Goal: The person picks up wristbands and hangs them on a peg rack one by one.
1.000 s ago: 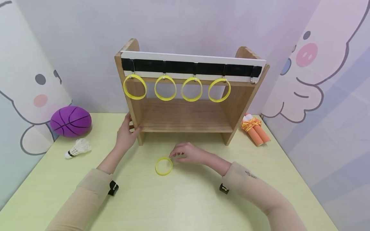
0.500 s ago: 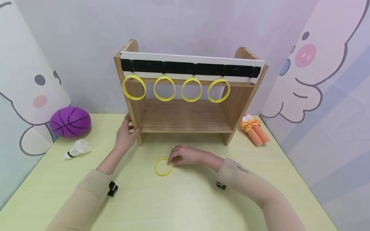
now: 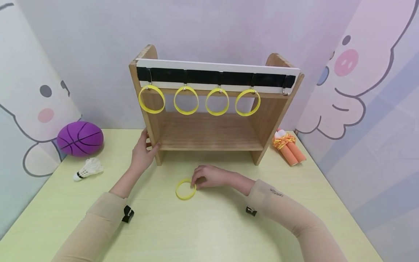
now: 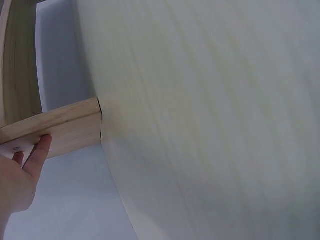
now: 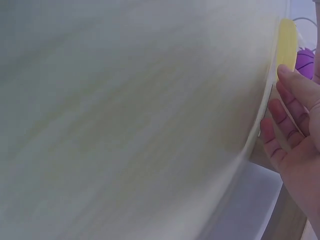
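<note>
On the table lies a thin yellow ring (image 3: 185, 189). My right hand (image 3: 212, 176) pinches its right edge between thumb and index finger; the right wrist view shows the thumb on the yellow band (image 5: 286, 45), with the other fingers loosely bent. A wooden shelf (image 3: 209, 131) stands at the back. Against the outside of its left side panel (image 4: 70, 132) rest the fairly straight fingers of my left hand (image 3: 142, 153). Several yellow rings, among them the leftmost ring (image 3: 143, 105), hang from hooks on the shelf's white and black rail (image 3: 203, 76). The rightmost hook (image 3: 286, 92) carries no ring.
Left of the shelf are a purple ball (image 3: 80, 139) with black lines and a white shuttlecock (image 3: 89, 169). To its right lie orange cylinders (image 3: 293, 153) wrapped with a yellow-orange band. Walls with cartoon animals enclose the table on the back and sides.
My right hand has moved slightly down and left, from beside the ring on the table to pinching its edge. My left hand stays against the shelf.
</note>
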`<control>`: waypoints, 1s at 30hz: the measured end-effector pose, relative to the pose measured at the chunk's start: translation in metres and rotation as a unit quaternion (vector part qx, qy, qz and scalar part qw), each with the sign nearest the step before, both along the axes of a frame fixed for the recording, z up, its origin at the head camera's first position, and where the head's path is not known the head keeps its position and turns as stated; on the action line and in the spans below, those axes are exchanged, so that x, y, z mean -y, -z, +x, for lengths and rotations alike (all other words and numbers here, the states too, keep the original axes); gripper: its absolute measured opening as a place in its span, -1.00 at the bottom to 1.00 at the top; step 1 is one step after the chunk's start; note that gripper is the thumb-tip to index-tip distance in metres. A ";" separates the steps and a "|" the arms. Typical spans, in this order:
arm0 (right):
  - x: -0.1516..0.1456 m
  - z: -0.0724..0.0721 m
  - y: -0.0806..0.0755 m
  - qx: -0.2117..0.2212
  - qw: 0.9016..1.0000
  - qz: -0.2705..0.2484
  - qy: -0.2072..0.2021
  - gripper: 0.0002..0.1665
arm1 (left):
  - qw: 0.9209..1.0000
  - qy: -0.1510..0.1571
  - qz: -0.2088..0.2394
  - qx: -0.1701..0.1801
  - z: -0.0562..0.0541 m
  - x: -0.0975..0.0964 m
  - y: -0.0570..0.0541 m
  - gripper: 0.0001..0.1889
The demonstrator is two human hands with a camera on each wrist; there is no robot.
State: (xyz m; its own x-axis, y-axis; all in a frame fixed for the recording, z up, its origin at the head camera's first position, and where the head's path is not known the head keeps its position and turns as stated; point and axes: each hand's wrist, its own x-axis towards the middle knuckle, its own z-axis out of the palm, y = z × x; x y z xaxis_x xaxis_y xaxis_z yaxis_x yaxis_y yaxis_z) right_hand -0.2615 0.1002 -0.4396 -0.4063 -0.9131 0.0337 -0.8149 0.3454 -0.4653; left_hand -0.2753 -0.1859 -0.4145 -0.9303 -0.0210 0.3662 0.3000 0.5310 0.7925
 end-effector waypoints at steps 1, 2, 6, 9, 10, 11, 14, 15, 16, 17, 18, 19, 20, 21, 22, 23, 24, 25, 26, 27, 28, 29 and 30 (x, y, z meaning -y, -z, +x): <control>-0.001 0.001 -0.001 0.005 1.000 -0.005 0.001 -0.81 | 1.000 0.000 -0.001 0.000 0.000 0.000 0.000 -0.26; -0.001 0.002 -0.002 0.012 1.000 -0.010 0.003 -0.82 | 1.000 -0.001 -0.001 -0.001 0.000 0.000 0.000 -0.26; -0.005 0.005 -0.005 0.029 0.999 -0.018 0.012 -0.82 | 1.000 0.000 0.000 0.001 0.000 0.000 -0.001 -0.26; -0.009 0.007 -0.007 0.031 0.999 -0.024 0.018 -0.82 | 1.000 0.001 0.001 0.002 0.000 0.000 -0.001 -0.26; -0.010 0.008 -0.008 0.031 0.999 -0.026 0.020 -0.82 | 1.000 0.001 0.001 0.002 0.001 0.000 -0.001 -0.26; -0.011 0.008 -0.009 0.031 0.999 -0.029 0.023 -0.81 | 1.000 0.001 0.001 0.001 0.001 0.000 -0.001 -0.26; -0.015 0.009 -0.011 0.025 0.999 -0.036 0.031 -0.81 | 1.000 0.001 -0.001 -0.001 0.001 0.000 -0.002 -0.26; -0.016 0.009 -0.012 0.022 0.998 -0.040 0.032 -0.81 | 1.000 0.000 -0.001 -0.001 0.001 0.000 -0.002 -0.26; -0.018 0.009 -0.013 0.021 0.998 -0.044 0.034 -0.81 | 1.000 0.000 -0.002 -0.001 0.001 0.000 -0.002 -0.26; -0.019 0.009 -0.015 0.020 0.998 -0.051 0.034 -0.81 | 1.000 0.000 -0.002 -0.001 0.001 0.000 -0.002 -0.26; -0.020 0.009 -0.016 0.018 0.998 -0.058 0.033 -0.81 | 1.000 0.001 -0.002 -0.001 0.001 0.000 -0.002 -0.26; -0.022 0.009 -0.017 0.017 0.997 -0.063 0.033 -0.81 | 1.000 0.001 -0.001 0.000 0.001 0.000 -0.002 -0.26; -0.023 0.009 -0.018 0.017 0.997 -0.071 0.032 -0.81 | 1.000 0.001 0.000 0.000 0.001 0.000 -0.001 -0.26; -0.025 0.009 -0.020 0.015 0.996 -0.076 0.032 -0.82 | 1.000 0.001 0.000 0.000 0.001 0.000 -0.001 -0.26; -0.026 0.008 -0.021 0.012 0.996 -0.082 0.032 -0.82 | 1.000 0.001 0.000 0.001 0.001 0.000 -0.001 -0.26; -0.028 0.008 -0.023 0.008 0.996 -0.087 0.031 -0.82 | 1.000 0.002 0.000 0.001 0.001 0.000 -0.001 -0.26; -0.030 0.008 -0.024 0.005 0.995 -0.091 0.032 -0.82 | 1.000 0.002 0.000 0.001 0.001 0.000 -0.001 -0.25; -0.031 0.007 -0.026 0.000 0.995 -0.094 0.034 -0.82 | 1.000 0.002 0.000 0.002 0.001 -0.001 -0.001 -0.25; -0.033 0.007 -0.027 -0.004 0.995 -0.098 0.034 -0.82 | 1.000 0.002 -0.001 0.002 0.001 -0.001 -0.001 -0.25; -0.035 0.007 -0.029 -0.008 0.994 -0.102 0.036 -0.82 | 1.000 0.001 -0.001 0.002 0.001 -0.001 -0.001 -0.25; -0.037 0.007 -0.031 -0.010 0.994 -0.106 0.037 -0.82 | 1.000 0.001 -0.001 0.003 0.001 -0.001 -0.001 -0.25; -0.038 0.007 -0.033 -0.011 0.993 -0.110 0.039 -0.82 | 1.000 0.001 -0.001 0.003 0.001 -0.001 -0.001 -0.25; -0.040 0.008 -0.035 -0.011 0.993 -0.114 0.042 -0.81 | 1.000 0.001 -0.002 0.004 0.001 -0.001 -0.002 -0.25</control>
